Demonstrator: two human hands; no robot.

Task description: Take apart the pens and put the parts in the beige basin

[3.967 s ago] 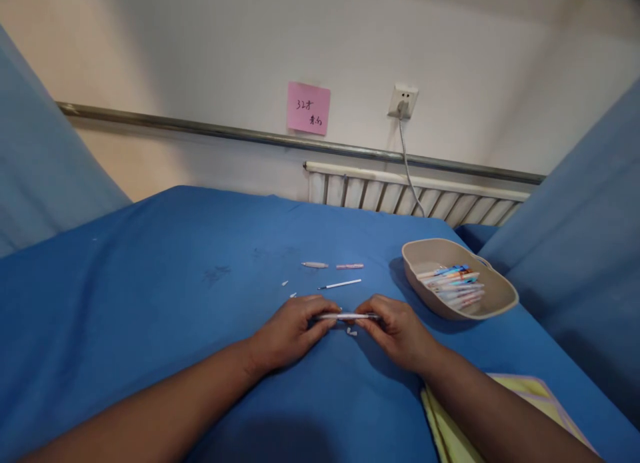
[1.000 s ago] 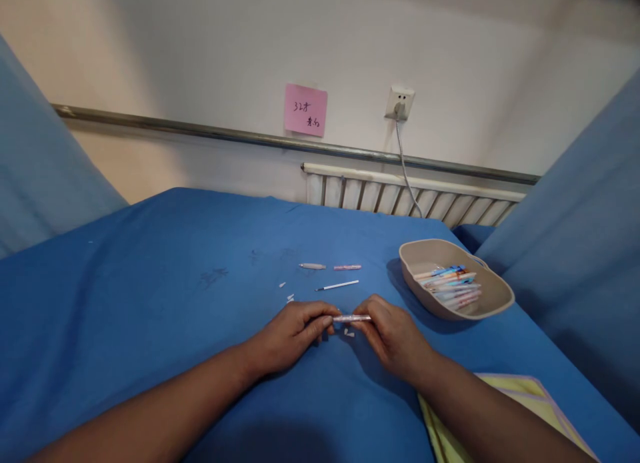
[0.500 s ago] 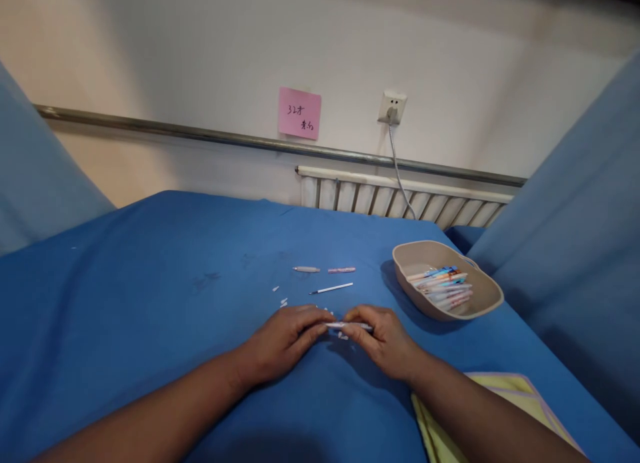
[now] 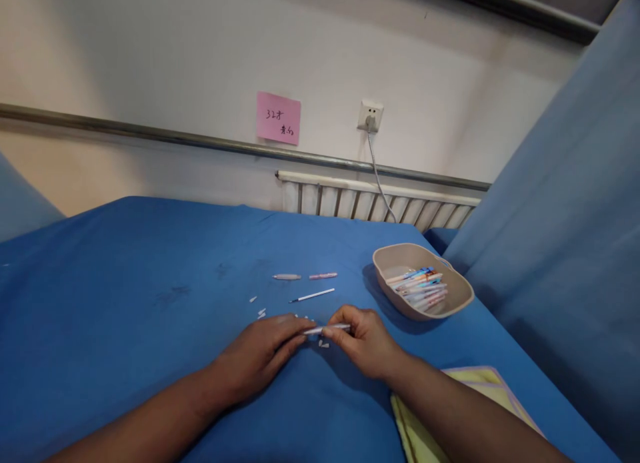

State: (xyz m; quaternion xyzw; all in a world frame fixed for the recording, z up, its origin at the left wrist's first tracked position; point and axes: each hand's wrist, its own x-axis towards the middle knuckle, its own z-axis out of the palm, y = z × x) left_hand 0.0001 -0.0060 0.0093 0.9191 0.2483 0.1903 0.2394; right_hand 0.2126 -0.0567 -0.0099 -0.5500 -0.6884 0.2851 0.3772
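A slim whitish pen [image 4: 316, 330] lies level between my hands, low over the blue cloth. Its left end is pinched by my left hand [image 4: 274, 346], and the fingers of my right hand [image 4: 356, 336] are closed on its right part. Beyond them a white refill [image 4: 313, 295] with a dark tip rests on the cloth. Farther back are a grey pen barrel [image 4: 287, 277] and a pink patterned barrel piece [image 4: 323, 276], end to end with a gap. Small white pieces [image 4: 261, 313] are scattered left of and around my hands, some partly hidden by them.
A beige basket [image 4: 453, 308] holding several pens stands at the right on the blue-covered table [image 4: 125, 303]. A yellow cloth [image 4: 420, 426] lies under my right forearm. Behind are a radiator [image 4: 345, 200], a metal rail, a socket with a cable and a pink note.
The whole view has shifted, so the scene appears farther left. The pen between my hands is now tilted slightly, and more of its left part shows.
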